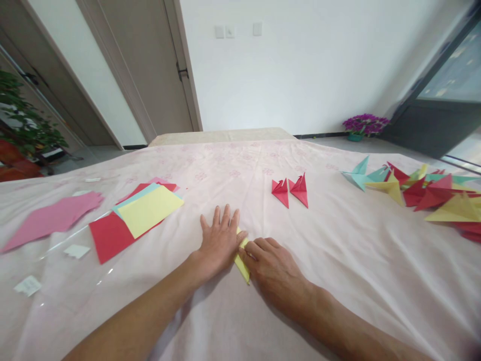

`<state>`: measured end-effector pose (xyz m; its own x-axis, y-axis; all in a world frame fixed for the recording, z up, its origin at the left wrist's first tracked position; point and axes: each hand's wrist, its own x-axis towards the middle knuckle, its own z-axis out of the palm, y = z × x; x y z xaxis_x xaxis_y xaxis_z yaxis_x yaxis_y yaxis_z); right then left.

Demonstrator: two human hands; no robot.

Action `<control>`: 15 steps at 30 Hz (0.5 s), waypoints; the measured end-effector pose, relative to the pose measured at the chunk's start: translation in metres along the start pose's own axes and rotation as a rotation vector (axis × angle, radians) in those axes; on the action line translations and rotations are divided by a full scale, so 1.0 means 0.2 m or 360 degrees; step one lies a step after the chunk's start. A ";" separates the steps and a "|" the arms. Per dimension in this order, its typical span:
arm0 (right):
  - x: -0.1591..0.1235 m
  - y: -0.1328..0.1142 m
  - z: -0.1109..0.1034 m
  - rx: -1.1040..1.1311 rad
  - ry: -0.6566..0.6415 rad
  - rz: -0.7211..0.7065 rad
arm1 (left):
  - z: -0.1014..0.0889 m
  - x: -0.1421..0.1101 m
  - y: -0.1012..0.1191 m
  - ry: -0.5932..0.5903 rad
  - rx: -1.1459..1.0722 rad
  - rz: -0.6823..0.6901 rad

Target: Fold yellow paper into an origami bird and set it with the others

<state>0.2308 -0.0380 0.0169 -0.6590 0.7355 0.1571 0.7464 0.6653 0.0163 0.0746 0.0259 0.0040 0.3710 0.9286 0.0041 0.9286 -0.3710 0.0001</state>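
Note:
A narrow strip of folded yellow origami paper [243, 269] lies slantwise on the cloth between my two hands. My left hand [220, 239] rests flat with its fingers spread, its thumb side over the paper's left edge. Curled at the paper's right side, my right hand [274, 265] has its thumb and bent forefinger closed on it. Part of the paper is hidden under both hands. Beyond them sit two red folded paper cranes, the left crane [280, 192] close beside the right crane [299, 190].
Red, blue and yellow paper sheets [152, 210] overlap at left, near a pink stack [56, 218]. White scraps, one scrap [77, 250] among them, lie close by. Several finished paper cranes [451, 195] are heaped at far right. A wrinkled pink cloth [233, 170] covers the table.

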 end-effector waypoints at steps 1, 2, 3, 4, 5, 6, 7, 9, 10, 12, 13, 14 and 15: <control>0.00 0.00 0.00 -0.0004 -0.0003 -0.0002 | 0.01 0.02 0.01 0.0011 0.0003 -0.0028; 0.00 0.00 0.00 -0.0006 -0.0010 -0.0005 | 0.03 0.03 0.01 0.0025 0.0004 -0.0050; 0.00 0.00 -0.01 -0.0004 -0.0021 -0.0012 | 0.04 0.05 0.01 0.0042 0.0001 -0.0068; 0.00 -0.01 -0.01 -0.0002 -0.0035 -0.0017 | 0.06 0.07 0.00 0.0059 -0.0005 -0.0083; 0.00 -0.01 -0.02 0.0001 -0.0048 -0.0023 | 0.07 0.08 -0.01 0.0070 -0.0015 -0.0093; 0.00 -0.01 -0.02 0.0003 -0.0055 -0.0025 | 0.08 0.10 -0.02 0.0076 -0.0026 -0.0102; 0.00 -0.01 -0.02 0.0005 -0.0060 -0.0026 | 0.09 0.11 -0.03 0.0081 -0.0039 -0.0108; 0.00 -0.01 -0.02 0.0007 -0.0054 -0.0017 | 0.09 0.14 -0.05 0.0103 -0.0076 -0.0120; 0.00 -0.01 -0.02 0.0009 -0.0050 -0.0011 | 0.09 0.16 -0.06 0.0122 -0.0094 -0.0125; 0.00 -0.01 -0.02 0.0012 -0.0041 -0.0001 | 0.08 0.18 -0.07 0.0168 -0.0123 -0.0129; 0.00 -0.01 -0.02 0.0011 -0.0036 -0.0001 | 0.07 0.19 -0.07 0.0193 -0.0130 -0.0126; 0.00 -0.01 -0.02 0.0009 -0.0031 -0.0001 | 0.06 0.20 -0.07 0.0216 -0.0124 -0.0127; 0.00 -0.01 -0.02 0.0010 -0.0026 -0.0001 | 0.04 0.20 -0.08 0.0259 -0.0119 -0.0129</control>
<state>0.2301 -0.0405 0.0203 -0.6611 0.7370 0.1409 0.7453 0.6666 0.0103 0.0743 0.0682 -0.0040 0.2842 0.9449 0.1626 0.9505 -0.2999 0.0814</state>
